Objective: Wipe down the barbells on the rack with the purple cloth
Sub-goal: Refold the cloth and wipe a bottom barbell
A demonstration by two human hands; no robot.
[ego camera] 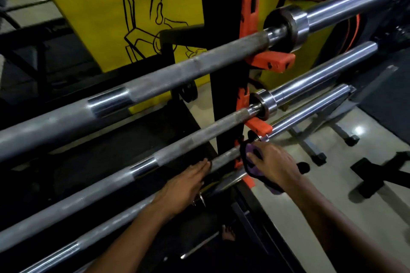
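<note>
Gym rack (224, 86) | barbells (177, 68) slant lower-left to upper-right | right hand (275, 164) grips purple cloth (251, 150) | left hand (188, 182) flat

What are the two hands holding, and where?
The right hand grips the purple cloth bunched against the third barbell by the rack post. The left hand rests flat, holding nothing.

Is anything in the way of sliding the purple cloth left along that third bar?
Yes. The black upright with its orange hook sits just left of the purple cloth, and the left hand rests on the third bar beyond it.
</note>
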